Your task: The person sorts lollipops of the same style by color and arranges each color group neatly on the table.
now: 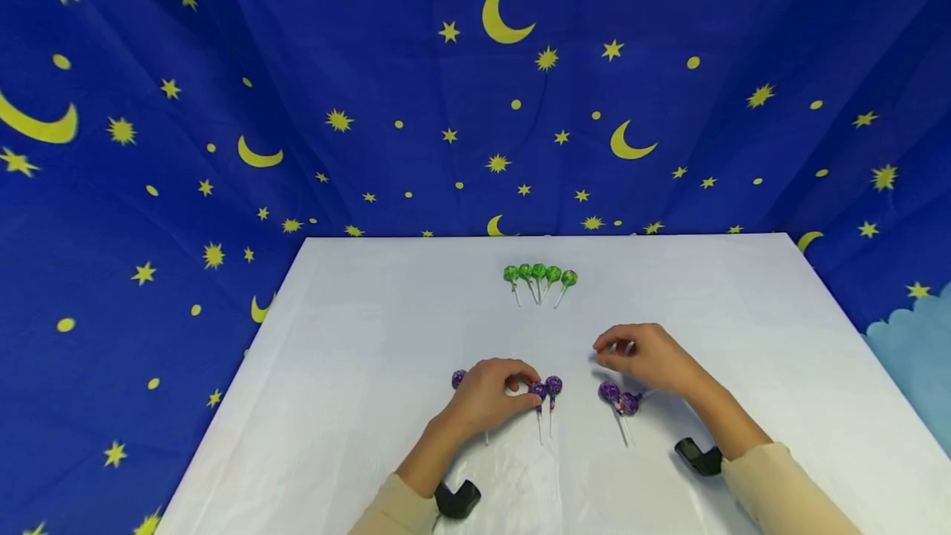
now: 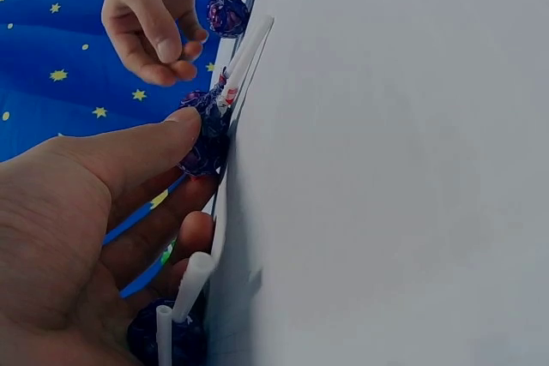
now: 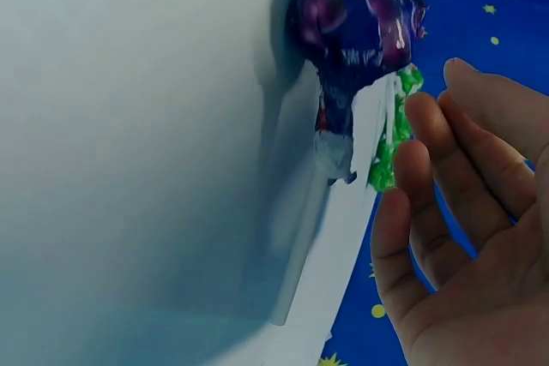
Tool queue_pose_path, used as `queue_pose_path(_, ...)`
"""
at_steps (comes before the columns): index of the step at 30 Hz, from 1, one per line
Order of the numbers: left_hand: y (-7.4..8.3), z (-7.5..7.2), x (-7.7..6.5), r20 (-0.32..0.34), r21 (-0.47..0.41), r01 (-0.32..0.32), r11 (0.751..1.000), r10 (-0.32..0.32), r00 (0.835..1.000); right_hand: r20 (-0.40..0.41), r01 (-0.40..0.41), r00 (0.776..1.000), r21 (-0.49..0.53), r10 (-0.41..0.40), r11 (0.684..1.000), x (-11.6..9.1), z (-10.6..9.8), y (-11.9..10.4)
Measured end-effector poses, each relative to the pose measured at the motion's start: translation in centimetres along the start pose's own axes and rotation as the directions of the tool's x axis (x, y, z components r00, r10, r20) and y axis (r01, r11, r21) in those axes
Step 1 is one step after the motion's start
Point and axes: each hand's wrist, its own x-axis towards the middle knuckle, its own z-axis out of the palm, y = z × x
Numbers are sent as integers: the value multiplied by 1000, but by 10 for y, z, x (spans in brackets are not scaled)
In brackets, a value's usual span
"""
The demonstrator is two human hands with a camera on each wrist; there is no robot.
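My left hand (image 1: 490, 393) pinches the wrapped head of a purple lollipop (image 1: 538, 391) between thumb and fingers, its white stick toward me. Right beside it lies another purple lollipop (image 1: 553, 387). Partly hidden behind the left hand are more purple lollipops, one head (image 1: 459, 378) showing at its left; in the left wrist view, two sticks and a dark purple head (image 2: 167, 336) appear under the palm. My right hand (image 1: 652, 356) holds nothing, fingers loosely bent, just beyond two purple lollipops (image 1: 609, 392) that lie close together. The right wrist view shows a purple head (image 3: 356, 23) near those fingers.
Several green lollipops (image 1: 539, 272) lie fanned out near the far side of the white table (image 1: 371, 312). A blue curtain with yellow moons and stars (image 1: 416, 89) hangs behind and at the sides. Black wrist devices (image 1: 457, 500) sit under both forearms.
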Motion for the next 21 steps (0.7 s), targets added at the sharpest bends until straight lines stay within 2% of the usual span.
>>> queue_pose_path(6,0,-1,1,-9,10,-2,1000,2,1000,9,20,1000,8,-20,1000,-9,0,-4)
queue_pose_path(21,-2,0,0,-16,-14,2,1000,-3,1000,80,-28,997,71,22,997,-31,1,-2)
